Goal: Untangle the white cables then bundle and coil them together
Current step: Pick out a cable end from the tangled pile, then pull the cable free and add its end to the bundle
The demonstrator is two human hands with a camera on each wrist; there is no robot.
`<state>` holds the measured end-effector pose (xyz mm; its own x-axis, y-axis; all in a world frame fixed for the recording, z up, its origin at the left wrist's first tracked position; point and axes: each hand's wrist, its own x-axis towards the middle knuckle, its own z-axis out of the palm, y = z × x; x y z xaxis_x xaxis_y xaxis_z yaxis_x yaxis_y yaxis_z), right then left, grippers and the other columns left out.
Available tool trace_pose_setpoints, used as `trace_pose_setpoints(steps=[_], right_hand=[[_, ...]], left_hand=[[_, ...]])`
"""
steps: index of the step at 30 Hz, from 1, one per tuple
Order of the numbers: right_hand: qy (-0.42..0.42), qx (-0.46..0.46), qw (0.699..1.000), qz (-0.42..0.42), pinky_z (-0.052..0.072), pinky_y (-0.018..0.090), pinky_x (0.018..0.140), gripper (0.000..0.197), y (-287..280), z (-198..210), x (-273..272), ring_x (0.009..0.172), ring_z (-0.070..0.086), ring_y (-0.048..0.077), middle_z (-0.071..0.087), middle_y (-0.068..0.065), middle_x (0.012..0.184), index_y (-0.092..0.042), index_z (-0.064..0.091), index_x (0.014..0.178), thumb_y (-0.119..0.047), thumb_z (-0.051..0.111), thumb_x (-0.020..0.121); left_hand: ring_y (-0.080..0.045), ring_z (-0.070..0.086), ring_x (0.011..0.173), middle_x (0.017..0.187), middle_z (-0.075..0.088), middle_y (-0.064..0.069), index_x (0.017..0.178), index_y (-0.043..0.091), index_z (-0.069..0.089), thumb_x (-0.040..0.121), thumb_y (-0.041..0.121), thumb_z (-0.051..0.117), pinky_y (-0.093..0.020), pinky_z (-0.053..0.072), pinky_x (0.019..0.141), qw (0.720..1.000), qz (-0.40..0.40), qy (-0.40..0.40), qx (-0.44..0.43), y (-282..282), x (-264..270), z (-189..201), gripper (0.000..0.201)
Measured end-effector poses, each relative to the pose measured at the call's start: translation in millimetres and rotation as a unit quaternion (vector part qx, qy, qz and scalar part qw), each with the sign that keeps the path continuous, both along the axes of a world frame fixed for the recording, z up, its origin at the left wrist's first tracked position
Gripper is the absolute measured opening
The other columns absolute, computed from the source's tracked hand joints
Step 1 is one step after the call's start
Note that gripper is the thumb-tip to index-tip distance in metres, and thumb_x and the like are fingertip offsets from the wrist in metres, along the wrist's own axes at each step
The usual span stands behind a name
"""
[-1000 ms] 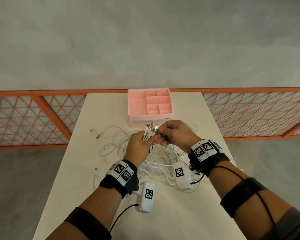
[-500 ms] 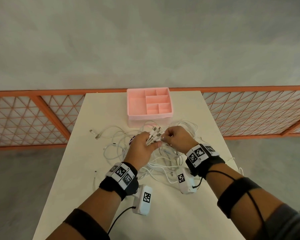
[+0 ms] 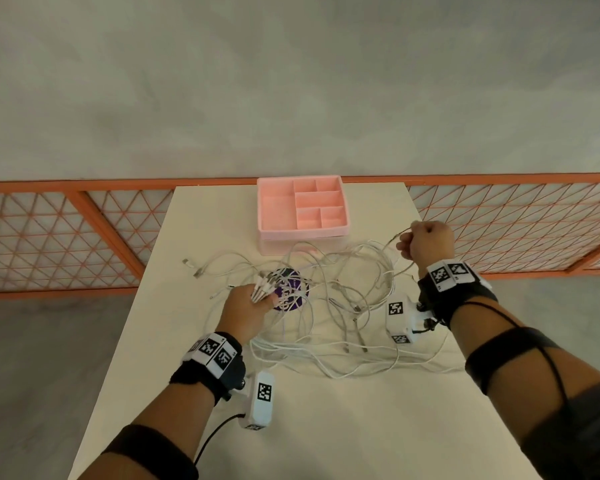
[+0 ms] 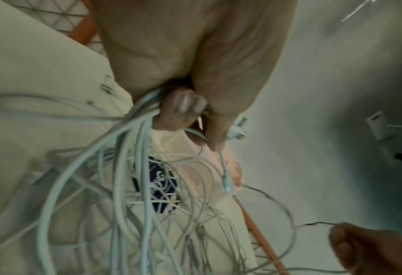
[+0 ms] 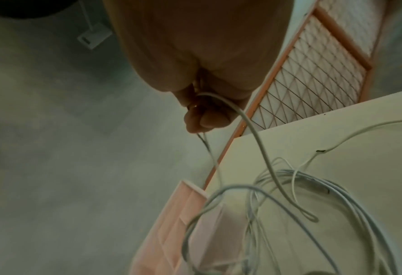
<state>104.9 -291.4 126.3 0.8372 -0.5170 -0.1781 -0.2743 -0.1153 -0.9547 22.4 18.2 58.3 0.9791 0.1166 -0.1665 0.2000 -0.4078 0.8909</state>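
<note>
A tangle of white cables sprawls over the middle of the cream table. My left hand grips a bunch of cable ends, plugs sticking up past the fingers; the left wrist view shows the strands running out from under the curled fingers. My right hand is raised near the table's right edge and pinches a single cable. In the right wrist view that cable loops down from the fingertips to the pile.
A pink divided tray stands at the table's far end, just behind the cables. A dark purple round thing lies under the tangle. An orange lattice fence runs behind the table. Loose plugs lie at the left.
My right hand has pulled away from the left, moving right and up with one cable drawn out of the bunch. The left hand has dropped toward the table, still holding the plug ends.
</note>
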Motion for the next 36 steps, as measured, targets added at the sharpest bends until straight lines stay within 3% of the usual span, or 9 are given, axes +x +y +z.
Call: trace_pose_setpoints(steps=[8,11,16,18,23,28,32,34,36], right_hand=[[-0.083,0.106,0.982,0.134,0.059,0.038,0.064,0.01,19.9,26.7,-15.4,0.074,0.071,0.036,0.066,0.018,0.092,-0.003,0.056,0.094,-0.008,0.049,0.099],[-0.062,0.121,0.967,0.216,0.06,0.038,0.069,0.01,43.5,38.4,-25.7,0.08,0.072,0.039,0.068,0.026,0.098,-0.002,0.055,0.091,-0.005,0.051,0.099],[-0.06,0.125,0.929,0.342,0.059,0.037,0.071,0.009,80.1,53.4,-38.5,0.082,0.071,0.038,0.07,0.026,0.096,-0.003,0.052,0.093,-0.005,0.049,0.101],[-0.078,0.16,0.921,0.346,0.059,0.037,0.07,0.011,88.3,59.1,-39.3,0.084,0.07,0.04,0.069,0.026,0.098,-0.005,0.049,0.094,-0.007,0.044,0.103],[-0.127,0.195,0.92,0.316,0.058,0.042,0.074,0.016,86.6,72.5,-34.7,0.091,0.069,0.047,0.068,0.024,0.091,-0.008,0.045,0.091,-0.008,0.038,0.105],[-0.171,0.164,0.94,0.245,0.058,0.037,0.067,0.016,73.3,71.7,-29.1,0.082,0.07,0.043,0.062,0.015,0.074,-0.007,0.046,0.088,-0.003,0.04,0.103],[-0.11,0.125,0.959,0.231,0.057,0.035,0.055,0.01,58.4,61.8,-25.0,0.062,0.068,0.034,0.058,0.015,0.067,-0.004,0.05,0.092,-0.002,0.045,0.1],[-0.039,0.014,0.964,0.261,0.052,0.032,0.05,0.005,50.0,54.3,-25.2,0.052,0.064,0.028,0.057,0.013,0.064,-0.007,0.056,0.095,-0.003,0.053,0.095],[0.018,-0.152,0.937,0.313,0.047,0.027,0.05,0.007,45.1,46.9,-26.7,0.049,0.061,0.02,0.057,0.003,0.06,-0.016,0.063,0.098,-0.014,0.059,0.092]], left_hand=[[-0.015,0.046,0.056,0.061,0.058,-0.001,0.077,-0.004,0.067,0.091,0.024,0.072,-0.027,0.037,0.056,0.996,0.077,-0.034,-0.041,-14.5,9.3,8.8,0.032],[-0.013,0.059,0.067,0.077,0.073,-0.007,0.088,0.012,0.074,0.091,0.031,0.071,-0.028,0.047,0.066,0.988,0.064,-0.095,-0.102,-29.1,16.1,33.3,0.02],[0.008,0.065,0.077,0.084,0.074,0.018,0.105,0.017,0.076,0.093,0.022,0.068,-0.006,0.045,0.069,0.976,-0.01,-0.157,-0.149,-55.3,23.7,64.9,0.015],[0.01,0.064,0.068,0.073,0.071,0.021,0.104,0.019,0.073,0.094,0.019,0.067,-0.007,0.044,0.063,0.976,-0.026,-0.147,-0.159,-60.0,26.0,64.2,0.012],[-0.004,0.068,0.071,0.074,0.076,0.005,0.085,0.014,0.075,0.093,0.022,0.069,-0.017,0.048,0.072,0.986,-0.058,-0.088,-0.133,-56.3,18.7,47.2,0.012],[-0.012,0.071,0.073,0.074,0.076,0.001,0.081,0.018,0.076,0.089,0.023,0.074,-0.031,0.055,0.081,0.985,-0.013,-0.081,-0.155,-48.8,16.2,45.4,0.011],[-0.01,0.073,0.085,0.087,0.077,0.007,0.095,0.018,0.077,0.086,0.013,0.077,-0.024,0.056,0.083,0.976,0.018,-0.094,-0.194,-44.7,17.5,45.6,0.011],[-0.003,0.072,0.084,0.087,0.076,0.011,0.095,0.019,0.076,0.085,0.008,0.077,-0.015,0.054,0.078,0.977,0.014,-0.095,-0.189,-44.1,16.9,44.9,0.016],[0.0,0.072,0.081,0.085,0.076,0.012,0.093,0.019,0.076,0.084,0.004,0.077,-0.011,0.051,0.075,0.979,0.007,-0.089,-0.184,-45.0,15.6,44.1,0.017]])
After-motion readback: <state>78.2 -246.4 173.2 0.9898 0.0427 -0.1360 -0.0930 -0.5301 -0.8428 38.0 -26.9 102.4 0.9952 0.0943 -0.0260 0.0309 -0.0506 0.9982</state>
